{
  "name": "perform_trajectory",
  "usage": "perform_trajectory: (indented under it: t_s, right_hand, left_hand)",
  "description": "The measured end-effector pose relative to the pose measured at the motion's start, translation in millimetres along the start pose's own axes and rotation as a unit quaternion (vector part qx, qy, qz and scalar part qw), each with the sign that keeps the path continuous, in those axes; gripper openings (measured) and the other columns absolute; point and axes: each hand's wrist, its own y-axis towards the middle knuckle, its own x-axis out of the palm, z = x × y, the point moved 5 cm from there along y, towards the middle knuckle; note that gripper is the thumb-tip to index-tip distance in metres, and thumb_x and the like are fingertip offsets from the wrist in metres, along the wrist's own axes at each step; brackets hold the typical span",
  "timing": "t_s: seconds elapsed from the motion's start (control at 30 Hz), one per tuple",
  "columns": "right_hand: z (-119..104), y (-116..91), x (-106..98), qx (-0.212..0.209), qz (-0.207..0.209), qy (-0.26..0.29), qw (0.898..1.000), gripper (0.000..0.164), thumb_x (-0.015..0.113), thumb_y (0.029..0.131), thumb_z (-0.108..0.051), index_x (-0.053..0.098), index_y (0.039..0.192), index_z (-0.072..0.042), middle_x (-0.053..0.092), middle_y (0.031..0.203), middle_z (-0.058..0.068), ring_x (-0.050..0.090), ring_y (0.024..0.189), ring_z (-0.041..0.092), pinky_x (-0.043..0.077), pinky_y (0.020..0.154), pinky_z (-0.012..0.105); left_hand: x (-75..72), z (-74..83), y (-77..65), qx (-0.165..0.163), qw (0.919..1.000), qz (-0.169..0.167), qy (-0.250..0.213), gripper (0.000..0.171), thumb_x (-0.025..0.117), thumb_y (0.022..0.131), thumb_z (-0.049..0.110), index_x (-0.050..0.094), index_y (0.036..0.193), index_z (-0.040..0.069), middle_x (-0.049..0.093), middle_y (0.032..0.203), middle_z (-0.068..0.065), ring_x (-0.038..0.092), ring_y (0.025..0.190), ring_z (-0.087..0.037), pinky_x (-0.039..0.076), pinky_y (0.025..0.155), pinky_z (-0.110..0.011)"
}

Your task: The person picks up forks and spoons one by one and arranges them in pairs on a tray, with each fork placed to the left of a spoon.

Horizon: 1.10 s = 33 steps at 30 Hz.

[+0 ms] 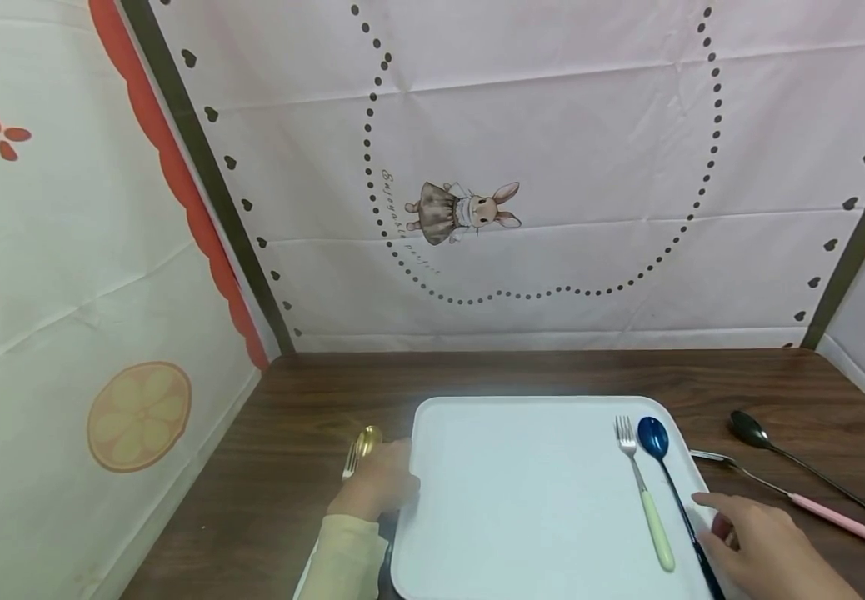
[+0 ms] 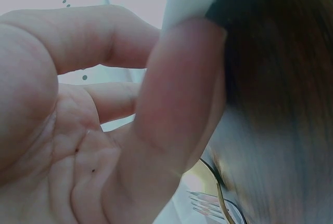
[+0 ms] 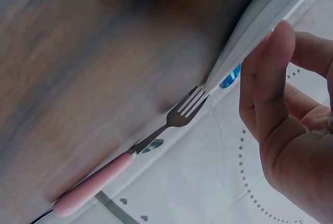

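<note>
A white rectangular tray [image 1: 515, 492] lies on the wooden table. At its left edge my left hand [image 1: 382, 483] grips the rim, fingers curled up against it in the left wrist view. My right hand [image 1: 762, 542] is at the opposite rim, with curled fingertips [image 3: 282, 39] against the edge and thumb and index reaching over the tray. Inside the tray, near the right side, a green-handled fork [image 1: 650, 508] lies beside a dark blue spoon [image 1: 672, 483]. Much of the left rim behind my left hand is hidden.
Right of the tray lie a pink-handled fork [image 1: 815, 504] and a black spoon [image 1: 815, 471]. A gold spoon [image 1: 368, 437] and another fork [image 1: 350, 462] show beyond my left hand. Printed cloth walls [image 1: 552, 150] enclose the dark wooden table [image 1: 237, 492].
</note>
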Motion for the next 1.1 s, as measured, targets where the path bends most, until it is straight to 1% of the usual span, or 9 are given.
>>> perform_trajectory:
  t_s: [0.17,0.27,0.4,0.47,0.53,0.7,0.87,1.0,1.1]
  right_hand:
    - [6,1,-3,0.009,0.006,-0.006,1.000,0.043,0.072,0.076,-0.016,0.060,0.112,0.004,0.052,0.068,0.000,0.045,0.059,0.015,0.045,0.054,0.033]
    - [9,2,-3,0.017,0.008,-0.009,1.000,0.045,0.072,0.076,-0.019,0.060,0.112,0.005,0.051,0.069,0.001,0.046,0.060,0.015,0.045,0.055,0.033]
    - [13,3,-4,0.023,0.009,-0.011,1.000,0.045,0.072,0.076,-0.020,0.060,0.111,0.005,0.051,0.070,0.001,0.046,0.062,0.016,0.045,0.056,0.034]
    - [15,3,-5,0.027,0.010,-0.014,0.999,0.043,0.073,0.075,-0.020,0.061,0.108,0.005,0.051,0.070,0.001,0.046,0.062,0.016,0.044,0.056,0.035]
    - [17,3,-6,0.027,0.013,-0.018,0.999,0.042,0.072,0.076,-0.020,0.061,0.107,0.006,0.051,0.071,0.001,0.046,0.062,0.016,0.044,0.055,0.035]
    - [21,3,-7,0.018,0.024,-0.023,0.999,0.043,0.071,0.077,-0.018,0.060,0.109,0.007,0.054,0.074,0.001,0.046,0.063,0.016,0.044,0.055,0.037]
    - [25,4,-9,0.018,0.032,-0.025,0.999,0.044,0.072,0.075,-0.016,0.059,0.109,0.009,0.057,0.076,0.002,0.049,0.065,0.016,0.047,0.057,0.040]
    - [26,2,-12,0.002,0.053,-0.029,0.998,0.042,0.072,0.075,-0.014,0.059,0.107,0.010,0.057,0.077,0.003,0.050,0.065,0.016,0.047,0.057,0.040]
    - [27,2,-13,-0.005,0.060,-0.034,0.998,0.042,0.072,0.074,-0.014,0.059,0.106,0.009,0.057,0.077,0.004,0.051,0.065,0.016,0.048,0.056,0.041]
  left_hand:
    - [-0.4,0.0,0.8,0.006,0.9999,0.003,0.009,0.048,0.057,0.072,0.003,0.053,0.120,-0.001,0.062,0.096,-0.013,0.053,0.072,-0.024,0.050,0.071,-0.048]
    - [-0.4,-0.5,1.1,0.003,0.9999,0.002,0.011,0.047,0.057,0.072,0.003,0.053,0.119,-0.002,0.061,0.092,-0.012,0.052,0.071,-0.024,0.050,0.068,-0.046]
    - [0.4,-1.0,0.5,-0.004,0.9999,0.000,0.013,0.048,0.058,0.074,0.004,0.052,0.121,-0.002,0.062,0.097,-0.014,0.053,0.073,-0.024,0.050,0.072,-0.048]
    - [0.7,-1.1,0.6,-0.005,0.9999,-0.001,0.015,0.049,0.058,0.074,0.004,0.052,0.122,-0.002,0.062,0.099,-0.014,0.053,0.075,-0.024,0.050,0.074,-0.049]
    - [0.9,-1.1,0.8,-0.006,0.9998,-0.001,0.017,0.048,0.058,0.074,0.004,0.052,0.121,-0.002,0.062,0.099,-0.015,0.053,0.075,-0.024,0.050,0.074,-0.049]
    - [0.9,-1.2,1.6,-0.005,0.9998,-0.001,0.018,0.048,0.058,0.073,0.004,0.052,0.120,-0.002,0.061,0.096,-0.013,0.053,0.073,-0.025,0.050,0.070,-0.047]
    - [1.4,-0.6,2.1,0.003,0.9997,0.001,0.023,0.046,0.058,0.073,0.004,0.053,0.119,-0.001,0.061,0.094,-0.012,0.052,0.073,-0.024,0.049,0.071,-0.047]
    - [1.6,-0.8,2.2,0.003,0.9997,0.000,0.023,0.044,0.057,0.074,0.004,0.053,0.118,-0.002,0.061,0.092,-0.011,0.052,0.073,-0.024,0.050,0.071,-0.047]
    - [1.5,-1.2,2.2,0.002,0.9997,0.000,0.023,0.044,0.057,0.074,0.004,0.053,0.117,-0.002,0.060,0.090,-0.011,0.052,0.072,-0.024,0.049,0.069,-0.046]
